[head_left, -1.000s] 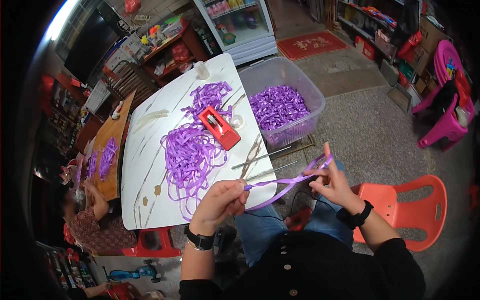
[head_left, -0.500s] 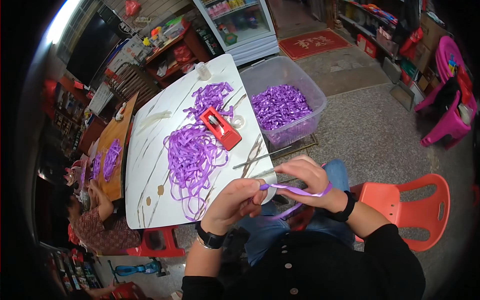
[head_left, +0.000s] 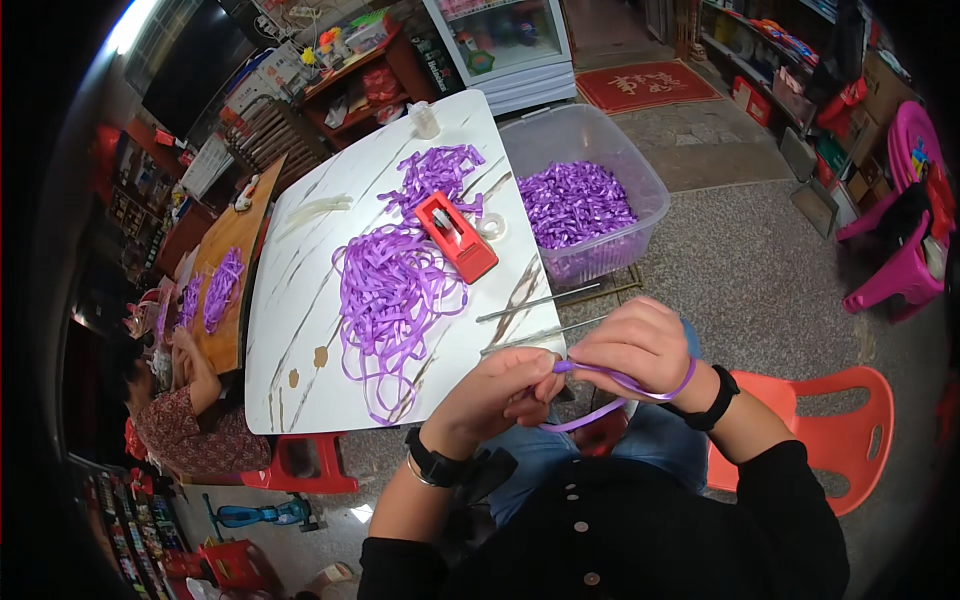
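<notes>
Close together beyond the near right edge of the table, both my hands hold a narrow purple ribbon [head_left: 585, 417]. My left hand [head_left: 505, 395] pinches one end between thumb and index finger. Right beside it, the fingers of my right hand [head_left: 640, 345] are closed on the ribbon near the same spot. From there the ribbon loops past my right wrist and back below my hands. Two thin metal rods [head_left: 535, 302] stick out over the table edge just past my hands. A tangled heap of purple ribbon [head_left: 385, 290] lies on the marble-patterned table [head_left: 300, 330].
On the table are a red tape dispenser [head_left: 456, 238], a clear tape roll [head_left: 491, 226], more purple pieces [head_left: 440, 172] and a clear cup [head_left: 424, 120]. A plastic bin [head_left: 640, 165] of folded purple pieces stands beyond. An orange chair [head_left: 800, 430] is right; another person [head_left: 205, 425] sits left.
My right hand's fingers, spread along the ribbon before, have closed in beside my left fingertips. The ribbon loop now curves more tightly by my right wrist. The whole view has shifted slightly.
</notes>
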